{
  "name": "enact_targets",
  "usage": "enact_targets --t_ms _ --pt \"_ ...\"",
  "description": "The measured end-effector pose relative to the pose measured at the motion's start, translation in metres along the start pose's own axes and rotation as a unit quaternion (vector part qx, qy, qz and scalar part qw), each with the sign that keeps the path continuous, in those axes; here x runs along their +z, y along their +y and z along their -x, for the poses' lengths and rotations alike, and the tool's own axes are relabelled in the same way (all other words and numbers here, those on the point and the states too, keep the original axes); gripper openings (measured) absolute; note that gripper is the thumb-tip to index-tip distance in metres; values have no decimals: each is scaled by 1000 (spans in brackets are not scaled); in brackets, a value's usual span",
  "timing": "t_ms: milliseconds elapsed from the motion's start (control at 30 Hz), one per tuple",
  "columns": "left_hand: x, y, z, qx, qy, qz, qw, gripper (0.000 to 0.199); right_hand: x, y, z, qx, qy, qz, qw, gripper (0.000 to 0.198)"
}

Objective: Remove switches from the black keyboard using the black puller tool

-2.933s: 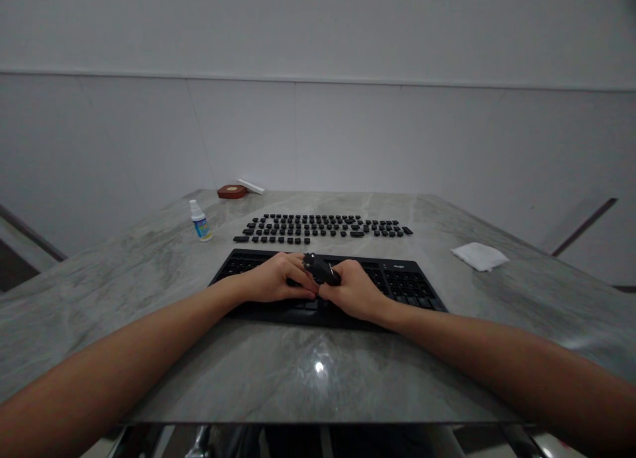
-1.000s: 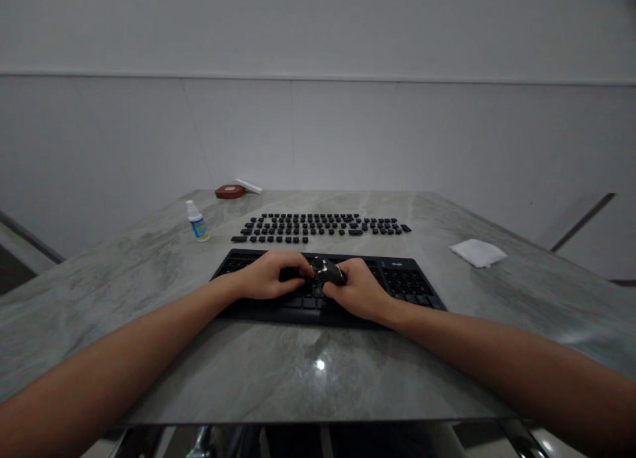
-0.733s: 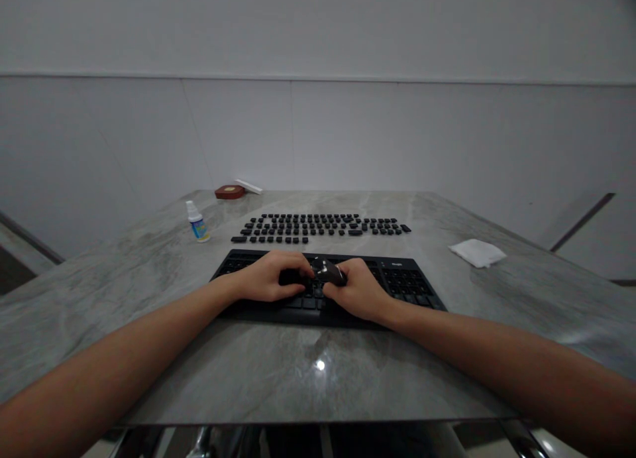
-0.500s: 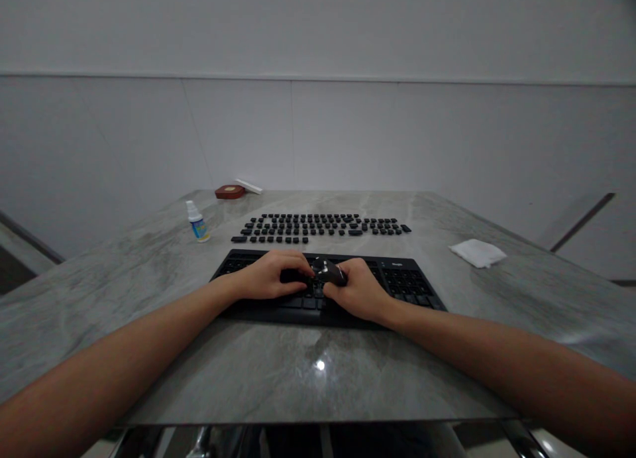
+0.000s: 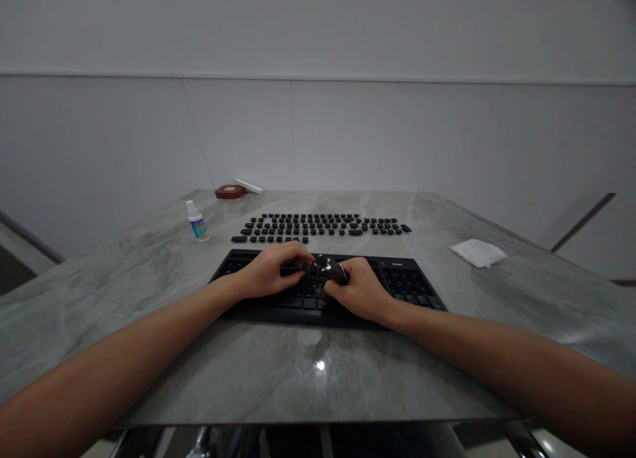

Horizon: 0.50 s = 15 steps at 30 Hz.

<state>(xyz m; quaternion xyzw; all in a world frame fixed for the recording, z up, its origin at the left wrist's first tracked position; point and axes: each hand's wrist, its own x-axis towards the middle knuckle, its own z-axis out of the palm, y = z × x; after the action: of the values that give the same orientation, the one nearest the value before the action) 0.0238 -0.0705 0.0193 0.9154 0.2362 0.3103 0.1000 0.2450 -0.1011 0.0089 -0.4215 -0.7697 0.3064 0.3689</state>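
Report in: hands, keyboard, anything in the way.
Right hand gripping dark tool over keyboard. Left hand close beside tool, hold unclear. Loose keycaps beyond keyboard; hands hide part of it.

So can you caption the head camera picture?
Right hand holding a dark shiny object over a black rectangular keyboard, rows of small black keycaps beyond.
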Motion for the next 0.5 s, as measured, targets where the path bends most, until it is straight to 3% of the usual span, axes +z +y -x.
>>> enact_targets --t_ms 300,500 --pt "3 -3 2 -5 4 -8 1000 20 -1 -1 0 39 15 -12 999 25" --pt "-14 -19 -19 -59 81 -101 990 15 1 5 -4 54 34 -32 997 26"
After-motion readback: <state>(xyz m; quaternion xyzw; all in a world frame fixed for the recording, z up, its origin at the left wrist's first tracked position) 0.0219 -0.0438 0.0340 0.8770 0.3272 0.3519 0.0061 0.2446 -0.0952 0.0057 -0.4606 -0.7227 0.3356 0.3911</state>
